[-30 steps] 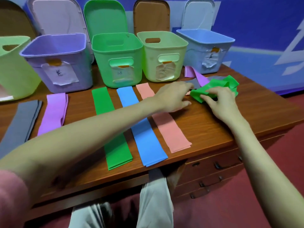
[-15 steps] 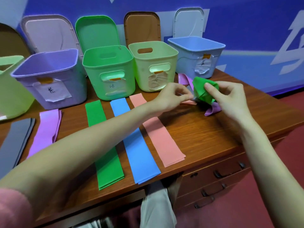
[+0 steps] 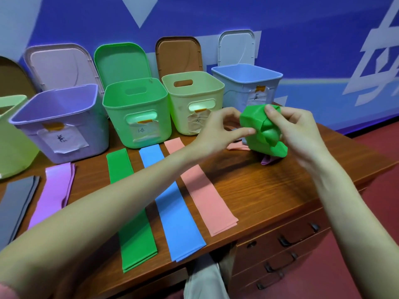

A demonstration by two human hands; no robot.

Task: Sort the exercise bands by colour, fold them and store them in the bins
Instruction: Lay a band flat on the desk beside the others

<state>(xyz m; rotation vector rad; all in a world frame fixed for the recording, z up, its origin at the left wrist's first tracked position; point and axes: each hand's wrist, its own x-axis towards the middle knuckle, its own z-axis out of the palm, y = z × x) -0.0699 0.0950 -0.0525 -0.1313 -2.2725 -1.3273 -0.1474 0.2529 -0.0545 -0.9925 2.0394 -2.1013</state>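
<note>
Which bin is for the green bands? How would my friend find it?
Look at the row of open bins at the back of the wooden desk. The green bin stands second from the purple bin. It alone is bright green, with a green lid behind.

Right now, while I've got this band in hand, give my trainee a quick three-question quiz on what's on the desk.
1. True or false: the crumpled green band is held up by the right hand, with the left hand at its near edge.
2. Which flat band lies between the flat green band and the pink band?
A. grey
B. blue
C. purple
3. Fill in: the bin standing just behind the flat green band is coloured ____.

Key: 1 true; 2 B, the blue band; 3 green.
</note>
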